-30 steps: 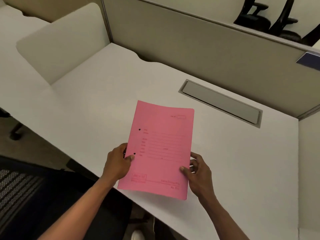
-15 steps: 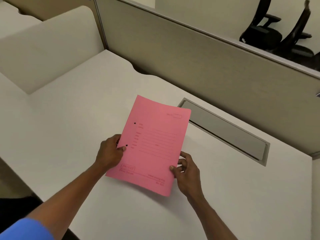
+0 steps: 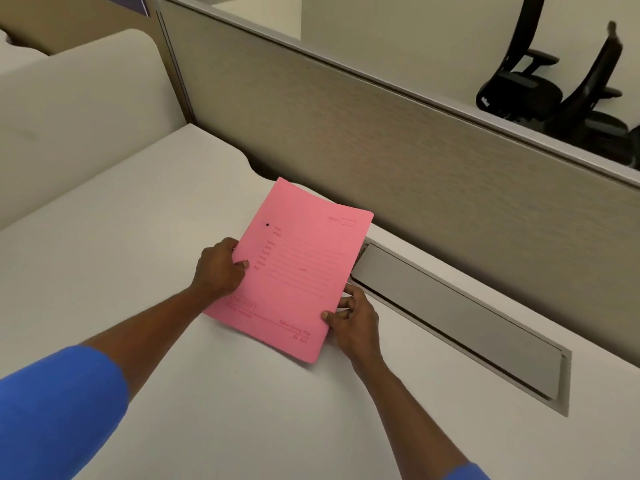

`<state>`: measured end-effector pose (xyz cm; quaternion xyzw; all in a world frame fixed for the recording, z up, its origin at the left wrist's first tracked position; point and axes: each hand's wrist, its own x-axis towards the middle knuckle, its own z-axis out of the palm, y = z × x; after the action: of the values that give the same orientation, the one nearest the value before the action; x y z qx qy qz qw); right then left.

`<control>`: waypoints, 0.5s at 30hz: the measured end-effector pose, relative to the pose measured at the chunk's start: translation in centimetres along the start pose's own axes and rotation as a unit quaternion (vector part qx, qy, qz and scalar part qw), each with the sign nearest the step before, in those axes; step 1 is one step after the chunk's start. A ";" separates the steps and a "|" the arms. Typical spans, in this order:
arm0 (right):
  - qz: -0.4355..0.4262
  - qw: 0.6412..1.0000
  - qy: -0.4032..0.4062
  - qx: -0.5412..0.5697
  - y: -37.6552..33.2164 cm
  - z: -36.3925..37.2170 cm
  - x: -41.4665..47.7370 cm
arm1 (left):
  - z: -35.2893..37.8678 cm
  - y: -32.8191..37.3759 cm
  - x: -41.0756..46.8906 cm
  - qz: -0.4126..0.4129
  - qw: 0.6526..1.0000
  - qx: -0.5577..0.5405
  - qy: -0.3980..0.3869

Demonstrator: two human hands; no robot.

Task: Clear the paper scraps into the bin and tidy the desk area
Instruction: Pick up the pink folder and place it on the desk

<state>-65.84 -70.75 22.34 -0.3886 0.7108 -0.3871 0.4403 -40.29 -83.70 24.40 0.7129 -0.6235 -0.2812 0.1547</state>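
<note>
A pink file folder (image 3: 298, 268) with printed lines and a punched hole is held just above the white desk (image 3: 138, 258), its far end near the partition. My left hand (image 3: 218, 268) grips its left edge, thumb on top. My right hand (image 3: 353, 320) grips its lower right edge, thumb on the cover and fingers underneath. No paper scraps or bin show in this view.
A grey cable-tray lid (image 3: 450, 320) is set into the desk right of the folder. A beige partition (image 3: 398, 140) runs along the back, and a cream side panel (image 3: 79, 112) stands at the left. Black office chairs (image 3: 554, 88) sit beyond the partition.
Both hands have carried the pink folder away from the desk's front edge toward the partition, and its right edge now overlaps the cable-tray lid's left end.
</note>
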 end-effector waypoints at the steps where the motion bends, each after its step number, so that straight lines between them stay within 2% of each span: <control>1: 0.004 1.000 0.004 0.006 -0.1 0.3 0.9 | 0.1 0.3 1.0 0.002 1.000 0.004 -0.001; 7: 0.015 0.999 0.030 0.006 0.4 2.4 4.5 | 1.2 0.9 5.8 0.012 0.999 0.033 -0.005; 15: 0.010 0.996 0.088 -0.030 0.4 4.8 5.0 | 2.0 0.9 8.5 0.039 0.995 0.093 0.020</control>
<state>-63.03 -76.06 18.85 -0.3589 0.7617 -0.3940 0.3684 -41.65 -91.93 21.54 0.7045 -0.6714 -0.2015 0.1110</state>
